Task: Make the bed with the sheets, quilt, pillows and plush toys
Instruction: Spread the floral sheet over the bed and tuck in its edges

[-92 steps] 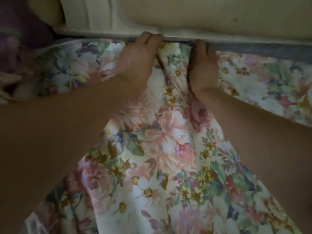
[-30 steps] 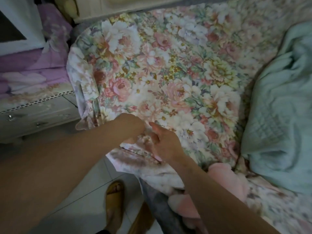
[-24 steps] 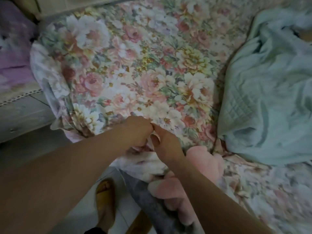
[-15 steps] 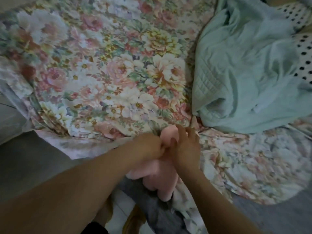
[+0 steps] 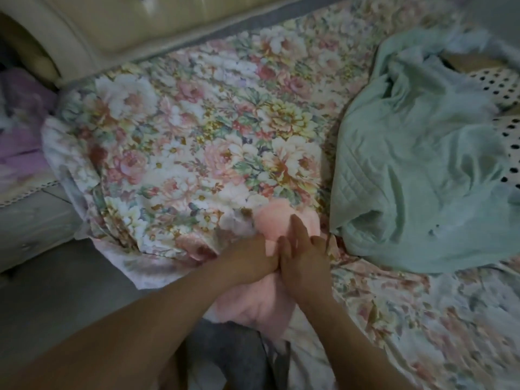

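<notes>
A floral sheet (image 5: 213,142) covers the mattress, with its edge hanging loose at the near left corner. A pink plush toy (image 5: 278,220) lies at the bed's near edge, partly hanging over it. My left hand (image 5: 247,260) grips the toy's middle with curled fingers. My right hand (image 5: 301,257) lies against the toy beside the left hand, with its fingers straight and pointing up the bed. A crumpled mint green quilt (image 5: 422,164) is heaped on the right half of the bed. A polka-dot pillow (image 5: 506,88) shows past the quilt at the far right.
A cream padded headboard (image 5: 135,26) runs along the top. A pale nightstand (image 5: 28,218) with purple cloth (image 5: 22,136) on it stands left of the bed. Grey floor (image 5: 70,280) lies between it and me. My grey trouser leg (image 5: 233,353) is against the bed edge.
My hands left the headboard edge of the sheet, worked at the sheet's near side edge, then shifted right onto the pink plush toy. The view swung right over the quilt, then back.
</notes>
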The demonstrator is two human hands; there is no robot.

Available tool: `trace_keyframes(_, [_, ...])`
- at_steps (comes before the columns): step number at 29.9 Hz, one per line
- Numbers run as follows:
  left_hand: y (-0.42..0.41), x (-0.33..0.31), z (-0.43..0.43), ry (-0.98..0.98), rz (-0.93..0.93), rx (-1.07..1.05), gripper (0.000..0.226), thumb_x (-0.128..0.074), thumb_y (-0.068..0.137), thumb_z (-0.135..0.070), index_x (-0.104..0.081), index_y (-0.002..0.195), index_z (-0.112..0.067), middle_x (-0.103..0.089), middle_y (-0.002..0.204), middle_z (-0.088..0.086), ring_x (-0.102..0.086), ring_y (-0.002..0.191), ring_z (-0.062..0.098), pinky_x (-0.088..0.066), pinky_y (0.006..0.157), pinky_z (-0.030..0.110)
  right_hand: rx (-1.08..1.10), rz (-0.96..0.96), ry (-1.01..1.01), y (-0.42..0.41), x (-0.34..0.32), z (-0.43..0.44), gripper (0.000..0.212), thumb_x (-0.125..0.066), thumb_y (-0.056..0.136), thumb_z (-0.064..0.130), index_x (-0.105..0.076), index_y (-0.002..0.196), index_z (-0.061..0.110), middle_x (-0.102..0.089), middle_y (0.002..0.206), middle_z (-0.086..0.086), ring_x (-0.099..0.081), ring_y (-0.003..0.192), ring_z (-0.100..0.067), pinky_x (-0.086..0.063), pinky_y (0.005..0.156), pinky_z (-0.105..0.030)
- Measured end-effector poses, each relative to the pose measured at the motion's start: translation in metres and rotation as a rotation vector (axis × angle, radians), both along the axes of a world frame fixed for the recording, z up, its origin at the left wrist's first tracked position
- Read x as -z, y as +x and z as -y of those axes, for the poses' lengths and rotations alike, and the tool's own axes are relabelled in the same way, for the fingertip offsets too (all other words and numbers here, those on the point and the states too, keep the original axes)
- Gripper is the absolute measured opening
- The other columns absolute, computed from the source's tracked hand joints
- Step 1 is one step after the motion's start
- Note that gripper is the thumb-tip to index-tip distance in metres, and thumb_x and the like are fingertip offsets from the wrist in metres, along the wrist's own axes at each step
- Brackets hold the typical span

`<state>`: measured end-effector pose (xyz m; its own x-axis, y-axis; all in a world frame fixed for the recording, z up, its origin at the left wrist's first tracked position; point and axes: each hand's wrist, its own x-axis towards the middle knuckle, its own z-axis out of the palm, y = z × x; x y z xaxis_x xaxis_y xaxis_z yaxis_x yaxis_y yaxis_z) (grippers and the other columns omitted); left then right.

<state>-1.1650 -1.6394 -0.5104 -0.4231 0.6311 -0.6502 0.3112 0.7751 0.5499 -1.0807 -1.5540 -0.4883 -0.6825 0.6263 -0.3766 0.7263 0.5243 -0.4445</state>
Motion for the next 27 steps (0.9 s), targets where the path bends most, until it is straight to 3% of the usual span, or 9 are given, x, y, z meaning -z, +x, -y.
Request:
trace_keyframes(3, [-0.073,-0.039,0.017,0.091,-0.180,-0.200,0.061,-0.026,0.096,-0.062,-0.059,0.106,-0.012,-0.064,0.097,0.008,-0.061,0.088,0.024,-0.047,0.073,0.035,-0.155,-0.198,0.044,-0.079,-0.031,0.002,0.048,-0.034,0.099,0.040,-0.036,0.145,0.029,-0.044,0.131,-0.013,-0.053,0.106,-0.032,-0.035,0.079,-0.028])
trace_keyframes(6, [-0.132,-0.073,0.015,0.181,-0.366,-0.296,0.064,-0.008,0.100,-0.044,-0.052,0.126,-0.006,-0.059,0.117,0.017,-0.057,0.105,0.031,-0.040,0.078,0.033,-0.257,-0.359,0.233,-0.154,-0.050,-0.008,0.065,-0.012,0.096,0.051,-0.040,0.146,0.020,-0.039,0.147,-0.013,-0.038,0.132,-0.031,-0.038,0.103,-0.037])
trace_keyframes(9, [-0.204,-0.083,0.026,0.298,-0.375,-0.617,0.054,-0.026,0.104,-0.043,-0.039,0.141,-0.007,-0.047,0.143,0.016,-0.046,0.128,0.030,-0.037,0.096,0.032,-0.326,-0.440,0.406,-0.220,-0.056,0.002,0.063,-0.016,0.097,0.049,-0.035,0.149,0.018,-0.032,0.153,-0.022,-0.032,0.139,-0.040,-0.037,0.108,-0.050])
trace_keyframes(11, [-0.238,-0.075,0.048,0.305,-0.420,-0.701,0.062,-0.031,0.104,-0.041,-0.015,0.154,-0.010,-0.020,0.159,0.012,-0.024,0.144,0.029,-0.025,0.115,0.035,-0.420,-0.408,0.414,-0.254,-0.050,0.027,0.063,-0.020,0.096,0.046,-0.028,0.152,0.020,-0.025,0.157,-0.018,-0.028,0.142,-0.041,-0.034,0.109,-0.053])
trace_keyframes(15, [-0.282,-0.020,0.115,0.187,-0.432,-0.833,0.070,-0.034,0.103,-0.038,0.007,0.154,-0.016,0.013,0.162,0.007,0.011,0.149,0.028,-0.004,0.121,0.045,-0.804,-0.365,0.461,-0.314,-0.011,0.094,0.057,-0.033,0.096,0.027,-0.027,0.152,0.024,-0.025,0.159,-0.008,-0.026,0.144,-0.035,-0.032,0.110,-0.056])
trace_keyframes(18, [-0.310,0.044,0.170,0.110,-0.431,-0.994,0.068,-0.017,0.097,-0.042,0.007,0.155,-0.014,0.014,0.162,0.009,0.012,0.149,0.028,0.002,0.121,0.044,-1.164,-0.231,0.466,-0.385,0.025,0.149,0.065,-0.042,0.095,0.013,-0.020,0.153,0.031,-0.017,0.161,0.001,-0.013,0.149,-0.028,-0.017,0.118,-0.052])
trace_keyframes(21, [-0.313,0.082,0.186,0.068,-0.461,-1.095,0.085,0.005,0.079,-0.046,-0.001,0.154,-0.008,0.002,0.162,0.013,0.002,0.149,0.032,-0.001,0.121,0.044,-1.428,-0.125,0.554,-0.437,0.048,0.177,0.066,-0.051,0.093,0.019,-0.024,0.152,0.031,-0.016,0.162,0.004,-0.013,0.149,-0.023,-0.010,0.120,-0.044])
trace_keyframes(24, [-0.315,0.102,0.185,0.067,-0.324,-1.237,0.070,-0.015,0.090,-0.030,0.002,0.155,-0.012,0.008,0.162,0.012,0.008,0.148,0.036,0.001,0.119,0.047,-1.632,-0.118,0.632,-0.486,0.068,0.208,0.053,-0.037,0.086,0.029,-0.055,0.136,0.025,-0.047,0.147,0.000,-0.045,0.135,-0.027,-0.034,0.110,-0.046])
trace_keyframes(27, [-0.319,0.122,0.184,0.027,-0.199,-1.355,0.072,-0.032,0.097,-0.028,0.013,0.154,-0.026,0.014,0.162,0.003,0.009,0.148,0.032,-0.004,0.118,0.052,-1.858,-0.016,0.672,-0.527,0.092,0.236,0.052,-0.035,0.090,0.028,-0.050,0.140,0.023,-0.037,0.154,0.000,-0.032,0.142,-0.025,-0.023,0.115,-0.041])
